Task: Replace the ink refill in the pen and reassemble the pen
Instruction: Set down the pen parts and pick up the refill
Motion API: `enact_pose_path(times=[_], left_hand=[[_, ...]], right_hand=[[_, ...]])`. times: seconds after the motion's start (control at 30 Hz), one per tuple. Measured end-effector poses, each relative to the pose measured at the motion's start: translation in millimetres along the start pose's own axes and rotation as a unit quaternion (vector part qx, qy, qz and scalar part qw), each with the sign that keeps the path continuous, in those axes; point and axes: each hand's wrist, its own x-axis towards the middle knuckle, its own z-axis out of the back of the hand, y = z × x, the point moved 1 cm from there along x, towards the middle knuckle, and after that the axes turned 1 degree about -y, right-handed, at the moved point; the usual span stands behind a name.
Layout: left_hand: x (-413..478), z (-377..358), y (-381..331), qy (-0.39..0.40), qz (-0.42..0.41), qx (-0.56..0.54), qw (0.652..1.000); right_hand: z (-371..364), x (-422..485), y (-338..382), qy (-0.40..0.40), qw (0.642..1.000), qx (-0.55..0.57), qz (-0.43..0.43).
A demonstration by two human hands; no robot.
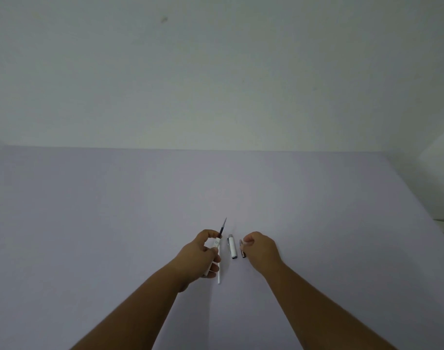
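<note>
The white pen barrel point(217, 245) sits in the left hand point(203, 256), its fingers curled around the barrel's upper part with the thumb tip near the barrel mouth. The dark ink refill point(223, 227) sticks out of that mouth, past the fingertips, its fine point aimed up and away from the person. A slim white tube point(219, 274) runs beside the barrel on its right, from the left palm downward, its lower end showing below the fingers; whether the hand grips it too cannot be told. Just right of the barrel, the white pen cap point(233, 247) lies untouched on the pale lavender table point(316, 198). Right of the cap, the right hand point(260, 250) rests loosely curled, thumb and forefinger pinched on a small dark piece point(241, 245), too small to identify.
</note>
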Motion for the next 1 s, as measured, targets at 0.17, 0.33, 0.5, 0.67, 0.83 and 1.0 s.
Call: enact_pose_path(times=[0.17,0.33,0.5,0.67,0.83,1.0], left_hand=[[1.4,-1.9,-4.4,0.003,-0.009,-0.001,1.000],[4.1,-10.3,-10.9,0.018,-0.020,0.008,1.000],[4.8,-9.3,-7.5,0.027,-0.018,0.013,0.999],[7.7,-4.4,1.0,-0.003,0.000,0.003,1.000],[11.4,-2.4,3.8,-0.026,-0.010,0.020,0.999],[13.3,1.4,7.0,-0.040,-0.015,0.016,0.999]], right_hand=[[9.9,-5.9,20.2,0.043,0.975,0.215,-0.024],[10.8,-9.5,34.7,0.131,0.950,0.280,-0.037],[26.6,7.3,38.0,0.008,0.916,0.394,-0.074],[31.5,10.0,13.1,0.032,0.999,-0.018,-0.009],[18.0,4.0,1.1,0.036,0.992,-0.121,0.014],[13.9,3.0,-0.9,0.021,0.995,-0.095,0.003]])
